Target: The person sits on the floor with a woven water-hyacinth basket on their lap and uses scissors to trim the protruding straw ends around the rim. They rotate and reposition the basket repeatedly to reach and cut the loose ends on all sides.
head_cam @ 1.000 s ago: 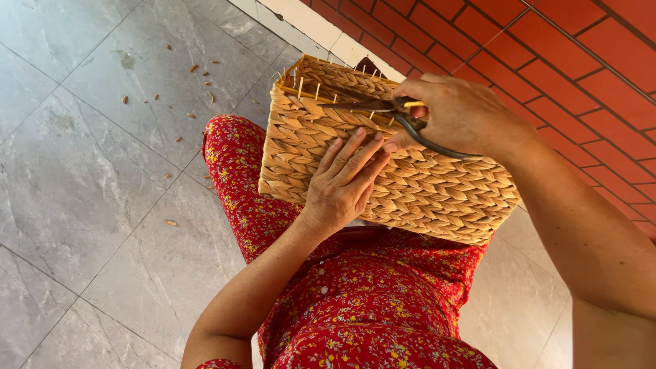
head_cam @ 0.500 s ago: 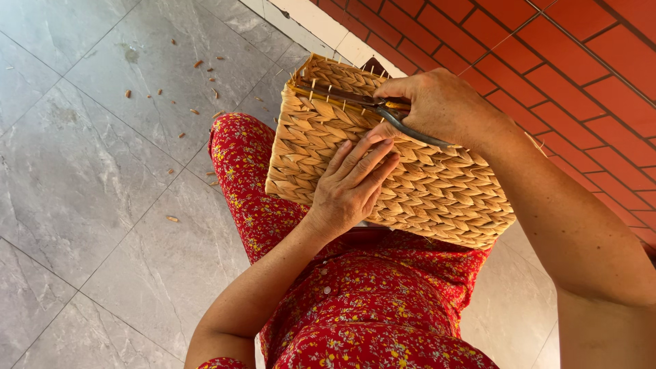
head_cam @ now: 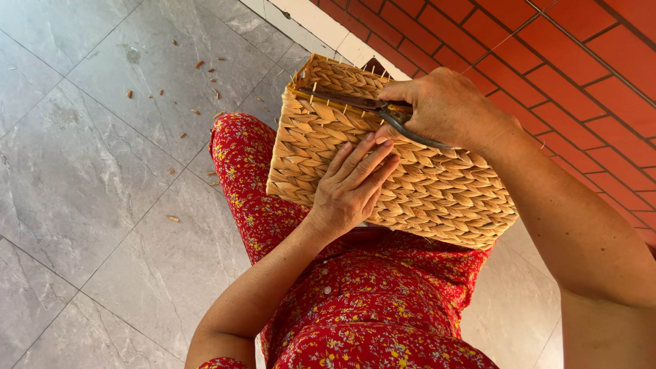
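Since a second ago the woven basket (head_cam: 389, 171) has tilted slightly on the lap and the scissors (head_cam: 372, 106) have slid further along its rim, while the left hand (head_cam: 352, 188) has kept its flat press on the side.

Head view: the basket rests on the person's knees, on a red flowered dress (head_cam: 355, 294), one woven side facing up. Short stiff stalk ends stand up along the far rim; those near the blades look uncut, and how many are already trimmed cannot be told. Small cuttings (head_cam: 174, 219) lie scattered on the grey tiled floor (head_cam: 82, 171), so some trimming seems done and more is left.

The right hand (head_cam: 447, 109) comes in over the top edge, wrist bent, fingers clenched round the scissor handles. The left hand lies palm down, fingers spread and released, steadying the weave. A red brick wall (head_cam: 560, 48) stands behind.
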`<action>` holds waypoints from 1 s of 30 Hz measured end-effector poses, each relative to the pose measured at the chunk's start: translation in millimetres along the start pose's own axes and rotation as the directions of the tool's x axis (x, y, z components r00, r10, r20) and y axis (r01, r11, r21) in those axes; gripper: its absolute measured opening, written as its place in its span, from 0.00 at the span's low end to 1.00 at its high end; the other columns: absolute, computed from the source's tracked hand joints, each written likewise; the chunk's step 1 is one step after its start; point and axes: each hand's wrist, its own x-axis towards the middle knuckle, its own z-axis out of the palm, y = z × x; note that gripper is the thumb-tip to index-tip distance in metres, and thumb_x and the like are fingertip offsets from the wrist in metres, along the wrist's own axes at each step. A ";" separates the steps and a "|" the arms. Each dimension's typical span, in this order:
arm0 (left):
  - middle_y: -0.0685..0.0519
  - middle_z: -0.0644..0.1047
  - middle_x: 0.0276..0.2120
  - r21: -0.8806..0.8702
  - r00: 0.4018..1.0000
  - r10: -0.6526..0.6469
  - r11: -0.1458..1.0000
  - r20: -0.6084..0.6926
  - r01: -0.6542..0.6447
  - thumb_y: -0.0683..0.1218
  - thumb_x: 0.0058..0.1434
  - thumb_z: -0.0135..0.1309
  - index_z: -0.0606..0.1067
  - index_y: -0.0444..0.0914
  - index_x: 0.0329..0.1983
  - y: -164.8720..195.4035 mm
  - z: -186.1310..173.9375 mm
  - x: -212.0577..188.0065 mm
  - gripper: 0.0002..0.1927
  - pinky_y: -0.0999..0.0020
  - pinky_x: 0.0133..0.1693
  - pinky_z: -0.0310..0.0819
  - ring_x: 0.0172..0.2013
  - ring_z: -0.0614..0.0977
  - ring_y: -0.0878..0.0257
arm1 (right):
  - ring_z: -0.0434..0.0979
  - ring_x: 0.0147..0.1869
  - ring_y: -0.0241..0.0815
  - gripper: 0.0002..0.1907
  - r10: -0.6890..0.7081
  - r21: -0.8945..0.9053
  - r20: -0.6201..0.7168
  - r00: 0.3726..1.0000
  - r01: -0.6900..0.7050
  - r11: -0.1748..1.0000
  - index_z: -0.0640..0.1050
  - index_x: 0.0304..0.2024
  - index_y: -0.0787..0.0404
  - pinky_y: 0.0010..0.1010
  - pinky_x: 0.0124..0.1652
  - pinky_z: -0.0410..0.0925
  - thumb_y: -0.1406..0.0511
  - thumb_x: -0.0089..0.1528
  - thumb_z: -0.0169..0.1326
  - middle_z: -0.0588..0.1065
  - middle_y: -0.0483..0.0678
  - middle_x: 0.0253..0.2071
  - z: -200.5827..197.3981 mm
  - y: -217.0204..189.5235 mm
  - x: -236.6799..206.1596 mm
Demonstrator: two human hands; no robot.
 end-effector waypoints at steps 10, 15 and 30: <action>0.57 0.64 0.72 0.008 1.000 -0.004 1.000 0.011 0.004 0.47 0.73 0.57 0.72 0.47 0.70 2.0 1.4 2.2 0.22 0.56 0.76 0.52 0.74 0.60 0.62 | 0.83 0.39 0.46 0.36 0.021 -0.010 -0.036 0.999 -0.022 1.000 0.81 0.55 0.45 0.45 0.39 0.71 0.38 0.49 0.65 0.82 0.46 0.33 9.8 1.0 10.3; 0.58 0.64 0.73 0.001 1.000 -0.008 1.000 0.017 0.008 0.47 0.74 0.56 0.71 0.48 0.70 2.0 -0.8 1.2 0.22 0.57 0.76 0.53 0.75 0.61 0.62 | 0.83 0.40 0.48 0.36 -0.024 -0.006 -0.058 0.998 0.024 1.000 0.81 0.55 0.44 0.46 0.40 0.70 0.39 0.49 0.66 0.82 0.47 0.32 8.6 0.1 12.1; 0.59 0.64 0.73 0.009 1.000 -0.001 1.000 -0.010 0.001 0.45 0.75 0.54 0.73 0.49 0.69 2.3 3.3 2.9 0.20 0.58 0.76 0.53 0.75 0.61 0.62 | 0.81 0.37 0.54 0.24 -0.142 -0.142 -0.184 0.973 0.116 0.983 0.80 0.58 0.45 0.49 0.39 0.71 0.49 0.61 0.63 0.80 0.51 0.30 19.6 17.5 -1.7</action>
